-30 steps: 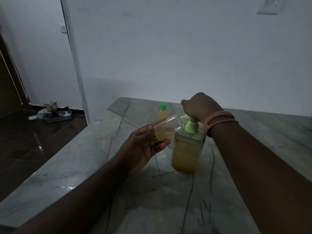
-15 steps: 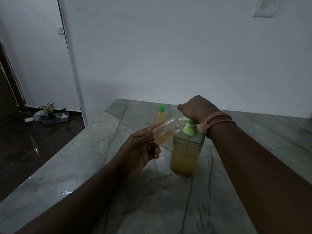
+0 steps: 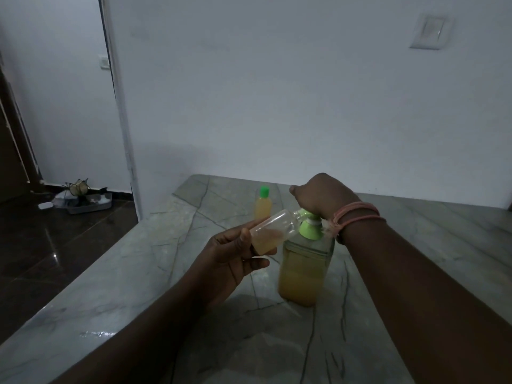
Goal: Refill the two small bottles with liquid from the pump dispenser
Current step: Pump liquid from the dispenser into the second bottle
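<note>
A clear pump dispenser (image 3: 303, 273), mostly full of yellow-orange liquid, stands on the marble counter (image 3: 194, 314). My right hand (image 3: 318, 196) rests on its green pump head (image 3: 310, 227), palm down. My left hand (image 3: 230, 256) holds a small uncapped clear bottle (image 3: 273, 234), tilted, its mouth against the pump spout. That bottle is partly filled with yellow liquid. A second small bottle (image 3: 263, 207) with a green cap stands upright behind, full of yellow liquid.
The counter's left edge drops to a dark glossy floor (image 3: 55, 245). A grey tray with clutter (image 3: 83, 200) lies on the floor by the white wall. A wall plate (image 3: 428, 30) sits high on the right.
The pump head stands a little higher than half a second ago. My hands keep their hold on the bottle and the pump; the view has shifted slightly.
</note>
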### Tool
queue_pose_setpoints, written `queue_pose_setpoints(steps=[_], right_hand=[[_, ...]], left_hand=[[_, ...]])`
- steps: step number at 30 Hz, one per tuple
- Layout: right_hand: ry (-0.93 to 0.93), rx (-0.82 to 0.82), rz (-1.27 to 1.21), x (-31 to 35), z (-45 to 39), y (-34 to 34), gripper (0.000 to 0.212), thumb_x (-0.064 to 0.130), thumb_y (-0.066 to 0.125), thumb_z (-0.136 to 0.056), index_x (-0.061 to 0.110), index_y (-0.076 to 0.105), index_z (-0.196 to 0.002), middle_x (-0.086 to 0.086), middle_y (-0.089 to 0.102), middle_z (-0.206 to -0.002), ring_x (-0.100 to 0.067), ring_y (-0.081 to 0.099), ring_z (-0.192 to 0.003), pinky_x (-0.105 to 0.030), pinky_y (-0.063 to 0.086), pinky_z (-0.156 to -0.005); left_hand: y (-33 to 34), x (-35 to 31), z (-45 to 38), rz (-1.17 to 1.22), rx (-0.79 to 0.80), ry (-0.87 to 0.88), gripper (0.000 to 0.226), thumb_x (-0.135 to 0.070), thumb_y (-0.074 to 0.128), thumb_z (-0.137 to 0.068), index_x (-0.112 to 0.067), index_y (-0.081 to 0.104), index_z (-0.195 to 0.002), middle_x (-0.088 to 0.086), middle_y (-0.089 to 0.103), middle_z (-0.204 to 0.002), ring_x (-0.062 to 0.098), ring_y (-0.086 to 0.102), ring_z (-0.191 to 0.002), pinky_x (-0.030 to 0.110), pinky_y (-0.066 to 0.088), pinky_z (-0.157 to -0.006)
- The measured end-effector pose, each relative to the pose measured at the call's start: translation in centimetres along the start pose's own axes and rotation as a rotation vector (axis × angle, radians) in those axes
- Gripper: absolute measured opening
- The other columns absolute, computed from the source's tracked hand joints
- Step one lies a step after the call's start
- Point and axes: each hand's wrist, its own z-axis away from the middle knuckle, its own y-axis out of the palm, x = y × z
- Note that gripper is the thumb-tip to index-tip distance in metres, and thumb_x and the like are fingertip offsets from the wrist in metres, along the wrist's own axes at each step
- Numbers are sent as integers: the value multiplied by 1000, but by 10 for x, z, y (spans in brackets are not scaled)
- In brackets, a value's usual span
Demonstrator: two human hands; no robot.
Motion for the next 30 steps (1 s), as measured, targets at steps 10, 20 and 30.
queue_pose_setpoints(steps=[10,20,30], right_hand=[[6,-49,36,3,-1,-3,32,40,55,-84,14,51,-66,-7,58,-74,-28,59,-75,-29,42,-64],[-24,-145,199,10,1,-7,35,40,56,-83,18,41,-61,0,42,-62,-25,47,-65,-30,37,-62],[32,-99,82,4,1,-1,30,35,58,-82,18,43,-62,-1,46,-64,-19,45,-57,-29,39,-62]], left_hand=[[6,-4,2,84,0,-17,69,-43,88,-71,-10,68,-129,17,68,-123,25,69,-95,29,58,-78],[6,-4,3,94,-6,-19,67,-42,88,-72,-12,68,-128,17,68,-123,25,71,-96,28,59,-78],[3,-1,2,95,-34,-20,48,-33,73,-85,-12,69,-128,14,70,-118,23,71,-93,26,58,-76]])
